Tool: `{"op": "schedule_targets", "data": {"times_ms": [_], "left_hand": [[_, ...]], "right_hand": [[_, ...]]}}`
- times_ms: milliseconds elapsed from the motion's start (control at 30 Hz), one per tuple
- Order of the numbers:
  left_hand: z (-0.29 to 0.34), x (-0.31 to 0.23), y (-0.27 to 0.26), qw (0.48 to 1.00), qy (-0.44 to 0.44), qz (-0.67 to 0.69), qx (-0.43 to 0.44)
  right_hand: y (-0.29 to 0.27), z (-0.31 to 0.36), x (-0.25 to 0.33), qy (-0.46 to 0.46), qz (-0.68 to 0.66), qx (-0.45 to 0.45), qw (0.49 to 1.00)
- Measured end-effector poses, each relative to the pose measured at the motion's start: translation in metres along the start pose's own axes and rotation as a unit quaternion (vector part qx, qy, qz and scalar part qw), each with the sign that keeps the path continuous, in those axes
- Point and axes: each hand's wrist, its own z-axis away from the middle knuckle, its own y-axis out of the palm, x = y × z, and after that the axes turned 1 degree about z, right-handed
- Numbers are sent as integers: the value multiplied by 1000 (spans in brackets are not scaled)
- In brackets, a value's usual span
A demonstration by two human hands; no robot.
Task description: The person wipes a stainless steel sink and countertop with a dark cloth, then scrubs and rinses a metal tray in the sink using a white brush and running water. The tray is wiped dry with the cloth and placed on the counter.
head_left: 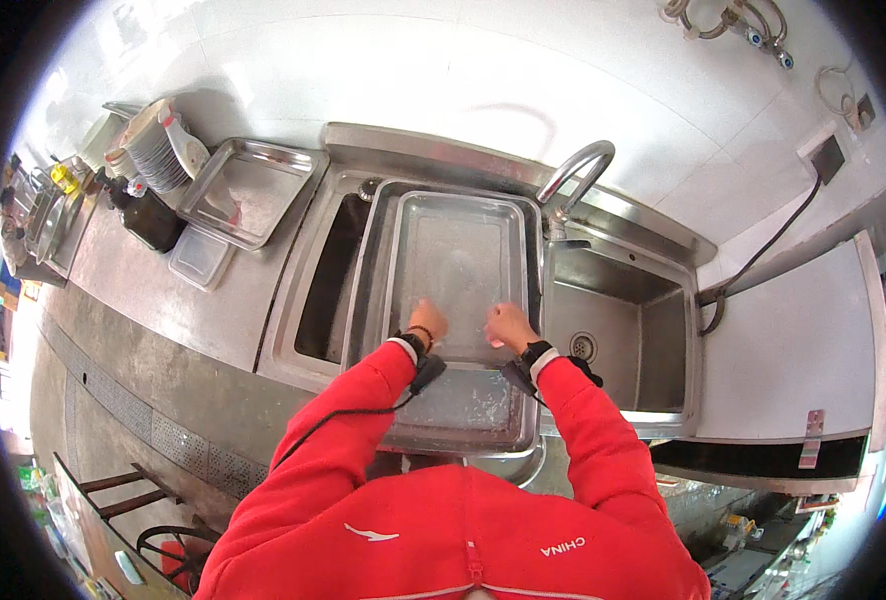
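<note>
A shallow rectangular metal tray lies across the middle of the sink unit, on top of a larger metal tray whose near part shows whitish specks. Over the near part of the upper tray, my left hand is closed, fingers curled in. A short way to its right, my right hand is closed too, with a small pinkish patch below its fingers. What either hand holds, if anything, is too small to make out. Both wrists wear dark bands with black cords.
A curved faucet rises behind the trays, beside the right basin. Left on the counter are a metal tray, a clear plastic container, a dark bottle and stacked plates. A white panel stands at right.
</note>
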Motion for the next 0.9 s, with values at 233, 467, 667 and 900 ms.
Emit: {"op": "schedule_targets", "data": {"times_ms": [233,467,667,900], "left_hand": [[11,-24,33,970,230,61,-41],[70,22,-12,915,107,114,-372],[87,78,-21,968,-58,102,-223],[89,78,-1,958,-80,158,-226]], "right_hand": [[31,3,-2,70,-392,60,915],[4,-35,-35,78,-283,12,956],[-30,-88,-14,141,-370,-48,917],[-1,-175,-4,-119,2,-40,992]]}}
